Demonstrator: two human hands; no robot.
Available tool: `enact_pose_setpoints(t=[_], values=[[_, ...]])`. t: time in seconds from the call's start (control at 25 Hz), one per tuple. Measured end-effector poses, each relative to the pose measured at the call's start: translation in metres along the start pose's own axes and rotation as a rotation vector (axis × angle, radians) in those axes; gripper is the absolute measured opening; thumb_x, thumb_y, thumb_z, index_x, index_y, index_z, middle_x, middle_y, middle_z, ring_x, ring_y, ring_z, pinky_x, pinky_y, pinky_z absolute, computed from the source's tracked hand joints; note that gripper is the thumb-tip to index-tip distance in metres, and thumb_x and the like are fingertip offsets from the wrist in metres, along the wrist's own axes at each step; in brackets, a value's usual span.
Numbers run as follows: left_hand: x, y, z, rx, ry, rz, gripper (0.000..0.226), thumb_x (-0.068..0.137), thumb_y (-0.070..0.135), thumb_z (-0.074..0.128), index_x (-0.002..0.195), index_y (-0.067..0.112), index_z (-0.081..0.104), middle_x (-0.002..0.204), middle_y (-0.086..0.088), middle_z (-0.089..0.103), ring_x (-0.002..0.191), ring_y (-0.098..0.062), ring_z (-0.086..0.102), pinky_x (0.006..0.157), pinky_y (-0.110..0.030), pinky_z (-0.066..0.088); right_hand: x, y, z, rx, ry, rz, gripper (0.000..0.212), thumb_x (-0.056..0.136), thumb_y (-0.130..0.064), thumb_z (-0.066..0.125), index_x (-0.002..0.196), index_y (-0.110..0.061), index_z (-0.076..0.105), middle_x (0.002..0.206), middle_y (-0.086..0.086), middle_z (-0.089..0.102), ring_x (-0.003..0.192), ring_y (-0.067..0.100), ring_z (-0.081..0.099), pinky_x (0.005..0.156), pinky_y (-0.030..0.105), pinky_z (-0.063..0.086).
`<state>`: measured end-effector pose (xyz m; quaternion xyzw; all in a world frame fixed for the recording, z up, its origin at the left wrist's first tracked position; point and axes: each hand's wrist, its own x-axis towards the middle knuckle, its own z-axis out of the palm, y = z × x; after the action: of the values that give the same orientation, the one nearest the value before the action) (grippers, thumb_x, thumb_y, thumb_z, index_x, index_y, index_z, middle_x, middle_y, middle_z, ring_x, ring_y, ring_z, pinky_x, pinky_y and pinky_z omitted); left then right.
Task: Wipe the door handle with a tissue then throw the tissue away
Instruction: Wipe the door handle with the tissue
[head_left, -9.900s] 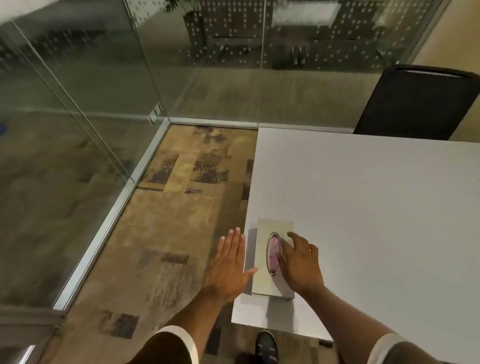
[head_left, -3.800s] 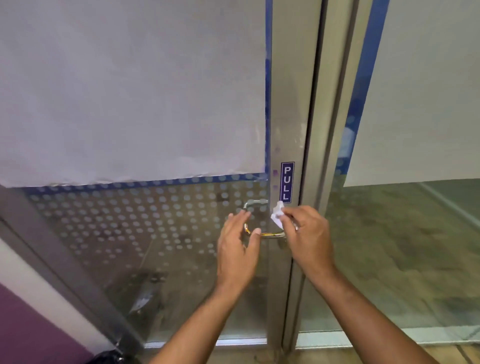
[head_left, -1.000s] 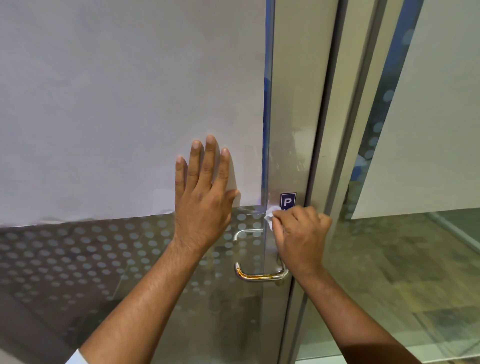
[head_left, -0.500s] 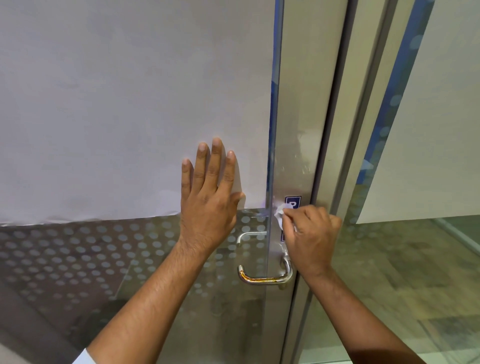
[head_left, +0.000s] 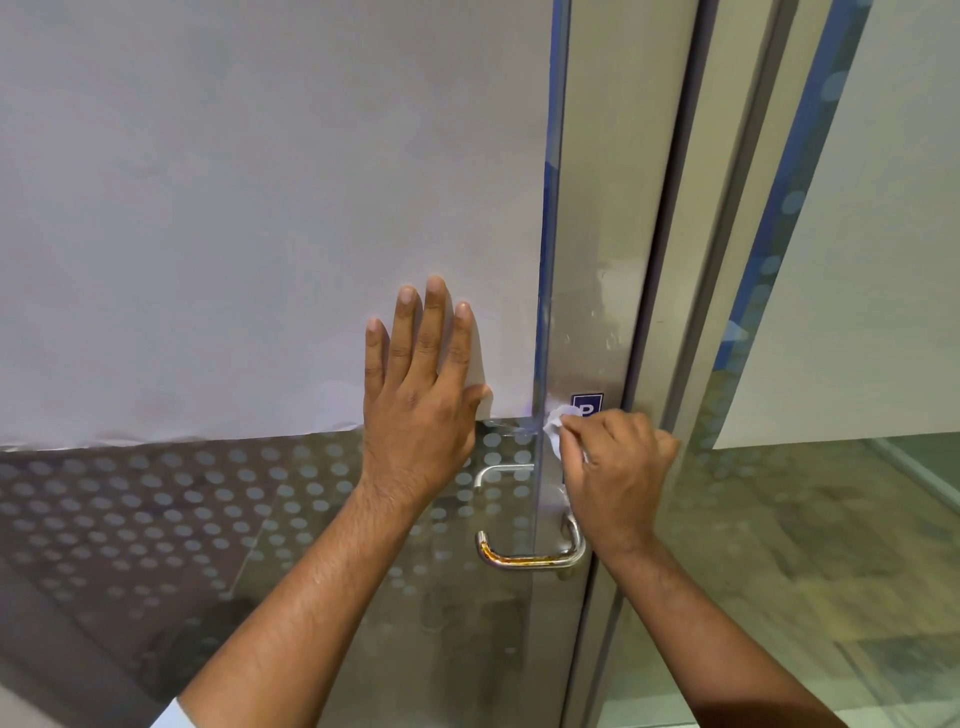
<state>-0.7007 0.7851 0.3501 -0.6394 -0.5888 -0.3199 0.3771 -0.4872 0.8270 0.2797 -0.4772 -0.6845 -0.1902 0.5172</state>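
Fingers (head_left: 582, 434) round crumpled white tissue (head_left: 555, 422)

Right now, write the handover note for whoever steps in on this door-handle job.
Left hand: open, flat against the glass door, bracing it.
Right hand: closed on the tissue, at the top of the door handle, just below the blue sign.
Done: tissue in hand, wiping under way.
Left: the lower bar, which shows orange-brown marks, then bin the tissue; no bin in view.

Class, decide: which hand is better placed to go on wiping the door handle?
The right hand: it grips the tissue at the door handle. The left hand lies flat on the door, empty.
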Motion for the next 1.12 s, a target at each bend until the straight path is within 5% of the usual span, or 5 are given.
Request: enact_pose_setpoints(t=[0.2, 0.44, 0.64, 0.84, 1.12], values=[[0.0, 0.001, -0.001, -0.006, 0.002, -0.006, 0.083, 0.109, 0.04, 0.062, 0.171, 0.006, 0.02, 0.179, -0.025, 0.013, 0.165, -0.047, 0.013, 0.132, -0.067, 0.015, -0.025, 0.001, -0.001, -0.035, -0.082, -0.085, 0.008, 0.088, -0.027, 0.081, 0.089, -0.027, 0.073, 0.078, -0.006, 0.063, 0.077, 0.023, 0.057, 0.073, 0.037, 0.028], [0.0, 0.001, 0.001, -0.015, 0.02, -0.004, 0.079, 0.111, 0.04, 0.06, 0.171, 0.006, 0.021, 0.179, -0.025, 0.014, 0.166, -0.046, 0.013, 0.132, -0.068, 0.017, 0.035, -0.015, -0.004, 0.054, 0.127, -0.012, 0.005, 0.095, -0.032, 0.074, 0.097, -0.027, 0.074, 0.084, -0.006, 0.065, 0.083, 0.017, 0.054, 0.077, 0.034, 0.023], [0.0, -0.001, 0.0, -0.018, 0.023, -0.006, 0.083, 0.108, 0.037, 0.066, 0.171, 0.007, 0.021, 0.179, -0.024, 0.013, 0.166, -0.045, 0.013, 0.131, -0.068, 0.018, 0.006, -0.011, -0.008, -0.025, 0.014, -0.097, 0.007, 0.091, -0.027, 0.079, 0.087, -0.025, 0.074, 0.079, -0.005, 0.065, 0.079, 0.022, 0.058, 0.073, 0.037, 0.029], [0.0, 0.001, 0.001, -0.012, 0.016, -0.006, 0.084, 0.108, 0.039, 0.066, 0.171, 0.006, 0.02, 0.179, -0.024, 0.012, 0.166, -0.046, 0.012, 0.131, -0.068, 0.017, 0.057, -0.013, -0.017, 0.005, 0.171, 0.047, 0.006, 0.094, -0.033, 0.073, 0.096, -0.028, 0.075, 0.087, -0.008, 0.07, 0.101, 0.016, 0.054, 0.083, 0.031, 0.015], [0.0, 0.001, -0.001, -0.008, -0.004, -0.011, 0.086, 0.107, 0.039, 0.067, 0.171, 0.007, 0.019, 0.179, -0.024, 0.011, 0.166, -0.045, 0.011, 0.132, -0.068, 0.017, 0.029, -0.015, -0.021, -0.034, 0.069, -0.058, 0.005, 0.091, -0.03, 0.078, 0.094, -0.026, 0.077, 0.083, -0.007, 0.071, 0.1, 0.021, 0.057, 0.082, 0.038, 0.022]])
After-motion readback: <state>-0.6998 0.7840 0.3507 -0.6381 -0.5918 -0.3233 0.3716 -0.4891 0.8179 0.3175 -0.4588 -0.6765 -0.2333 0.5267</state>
